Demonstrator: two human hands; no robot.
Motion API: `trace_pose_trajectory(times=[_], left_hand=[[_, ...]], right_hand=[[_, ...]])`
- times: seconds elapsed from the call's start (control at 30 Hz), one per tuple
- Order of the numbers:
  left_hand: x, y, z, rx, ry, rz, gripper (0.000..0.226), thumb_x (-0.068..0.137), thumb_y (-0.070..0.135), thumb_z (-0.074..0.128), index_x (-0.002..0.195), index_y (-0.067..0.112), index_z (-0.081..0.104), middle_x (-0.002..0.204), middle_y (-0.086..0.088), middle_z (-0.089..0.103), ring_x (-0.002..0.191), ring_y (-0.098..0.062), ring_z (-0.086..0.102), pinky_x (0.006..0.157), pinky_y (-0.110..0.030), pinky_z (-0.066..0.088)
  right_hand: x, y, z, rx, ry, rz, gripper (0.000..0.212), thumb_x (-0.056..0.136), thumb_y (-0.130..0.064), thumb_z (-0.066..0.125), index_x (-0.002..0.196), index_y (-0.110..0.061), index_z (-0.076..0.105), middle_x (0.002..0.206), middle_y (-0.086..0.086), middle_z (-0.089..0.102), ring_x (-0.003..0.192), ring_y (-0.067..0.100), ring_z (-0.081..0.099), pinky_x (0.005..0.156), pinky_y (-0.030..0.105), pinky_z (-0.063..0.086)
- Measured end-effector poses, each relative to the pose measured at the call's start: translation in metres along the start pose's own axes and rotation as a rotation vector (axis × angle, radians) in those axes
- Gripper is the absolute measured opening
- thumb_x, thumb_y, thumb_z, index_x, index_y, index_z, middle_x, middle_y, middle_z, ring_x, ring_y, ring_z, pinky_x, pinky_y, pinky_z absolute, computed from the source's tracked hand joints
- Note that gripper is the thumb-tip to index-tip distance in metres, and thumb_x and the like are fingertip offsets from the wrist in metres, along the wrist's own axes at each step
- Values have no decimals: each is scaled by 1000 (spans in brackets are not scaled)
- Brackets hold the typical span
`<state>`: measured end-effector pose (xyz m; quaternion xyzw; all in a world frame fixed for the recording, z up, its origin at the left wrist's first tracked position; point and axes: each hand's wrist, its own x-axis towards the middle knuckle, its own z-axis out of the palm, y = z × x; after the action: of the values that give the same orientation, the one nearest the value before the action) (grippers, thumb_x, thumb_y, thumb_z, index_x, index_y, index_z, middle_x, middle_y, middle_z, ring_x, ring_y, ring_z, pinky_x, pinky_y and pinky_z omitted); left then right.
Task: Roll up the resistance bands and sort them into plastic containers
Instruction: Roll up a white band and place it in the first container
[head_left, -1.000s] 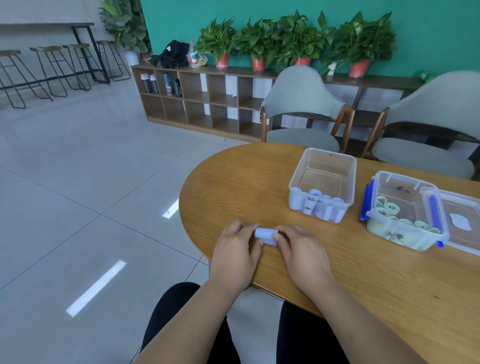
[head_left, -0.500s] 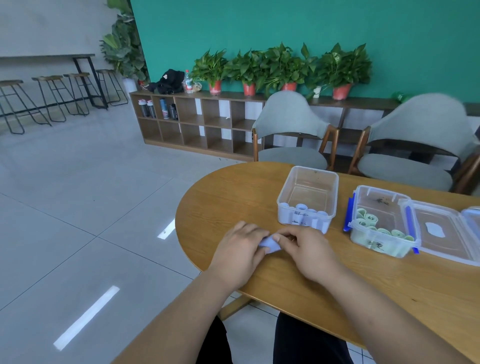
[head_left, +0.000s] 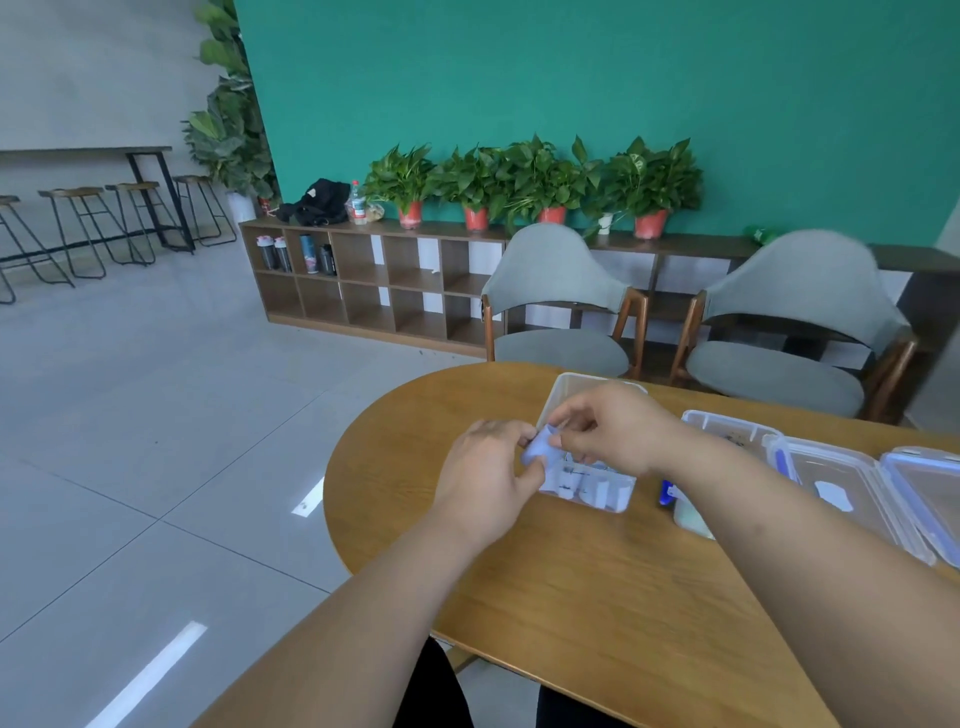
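Observation:
A rolled pale blue resistance band (head_left: 537, 447) is lifted off the wooden table (head_left: 597, 587). My left hand (head_left: 488, 478) grips it from the left and my right hand (head_left: 613, 431) pinches its right end. Both hands hover over the near left corner of a clear plastic container (head_left: 566, 389) that holds several pale blue rolls (head_left: 587, 483). To its right stands a second clear container (head_left: 727, 426) with blue clips, mostly hidden by my right forearm; a little of its pale green contents (head_left: 691, 514) shows.
Two open clear lids (head_left: 852, 493) lie at the table's right edge. Two grey chairs (head_left: 561, 312) stand behind the table. A low wooden shelf (head_left: 374, 280) with potted plants lines the green wall. Grey tiled floor spreads to the left.
Both hands have lifted the blue roll off the table and carried it forward over the container of blue rolls. The camera has tilted up.

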<state>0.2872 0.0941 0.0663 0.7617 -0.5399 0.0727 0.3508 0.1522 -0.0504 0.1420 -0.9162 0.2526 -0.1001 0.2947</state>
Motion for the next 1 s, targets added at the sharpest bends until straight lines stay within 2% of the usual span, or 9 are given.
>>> trace_pose_trajectory(times=[0.07, 0.13, 0.2, 0.3, 0.53, 0.63, 0.77, 0.9, 1.0], left_hand=[[13, 0, 3, 7, 9, -4, 27, 96, 35, 69, 120, 26, 70, 112, 12, 70, 103, -14, 54, 87, -32, 46], [25, -2, 8, 4, 4, -11, 29, 96, 35, 71, 123, 25, 70, 114, 12, 70, 105, -14, 54, 87, -31, 46], [34, -4, 13, -14, -10, -31, 33, 95, 36, 72, 127, 26, 69, 115, 13, 70, 105, -13, 53, 87, -30, 46], [47, -9, 20, -44, -34, -61, 39, 94, 36, 74, 132, 27, 67, 116, 15, 70, 108, -12, 53, 89, -30, 48], [57, -33, 34, -93, -99, -115, 51, 91, 36, 79, 138, 30, 64, 124, 16, 63, 117, -12, 53, 99, -32, 49], [57, -41, 37, -137, -147, -131, 56, 87, 41, 82, 139, 34, 63, 125, 20, 58, 116, -10, 52, 98, -30, 48], [57, -44, 41, -186, -219, -130, 66, 83, 44, 86, 143, 33, 61, 127, 19, 53, 111, -6, 55, 97, -31, 52], [56, -46, 45, -147, -247, -104, 70, 82, 44, 86, 146, 33, 58, 134, 19, 51, 117, -8, 54, 101, -34, 52], [53, -49, 50, -107, -259, -81, 70, 84, 44, 84, 147, 32, 57, 137, 19, 51, 121, -10, 53, 104, -35, 51]], right_hand=[[11, -3, -9, -66, -7, 8, 12, 94, -28, 77, 106, -26, 75, 76, -10, 77, 67, 5, 74, 67, 24, 58], [21, -4, -14, -143, -15, 8, 11, 94, -25, 76, 106, -26, 75, 74, -10, 77, 64, 1, 72, 78, 32, 62], [32, -2, -18, -207, -1, -6, 16, 92, -22, 75, 107, -25, 77, 77, -8, 77, 69, 1, 71, 82, 33, 61], [45, 2, -20, -316, 33, -27, 23, 89, -20, 75, 111, -23, 79, 89, -10, 74, 86, 10, 70, 85, 32, 59], [74, 27, -8, -500, 13, 23, 30, 92, -21, 71, 121, -25, 75, 115, 0, 74, 102, 19, 68, 90, 34, 58], [82, 33, 2, -601, -68, 66, 32, 97, -23, 65, 128, -30, 70, 123, -2, 69, 109, 19, 66, 82, 28, 53], [95, 31, 16, -631, -251, 155, 42, 101, -19, 64, 142, -27, 60, 135, 3, 64, 119, 26, 63, 104, 37, 52], [105, 31, 28, -614, -273, 168, 38, 102, -20, 63, 140, -21, 62, 135, 6, 63, 120, 28, 64, 102, 36, 53], [107, 31, 31, -581, -352, 205, 43, 103, -18, 63, 146, -24, 59, 141, 5, 60, 126, 26, 61, 107, 36, 51]])
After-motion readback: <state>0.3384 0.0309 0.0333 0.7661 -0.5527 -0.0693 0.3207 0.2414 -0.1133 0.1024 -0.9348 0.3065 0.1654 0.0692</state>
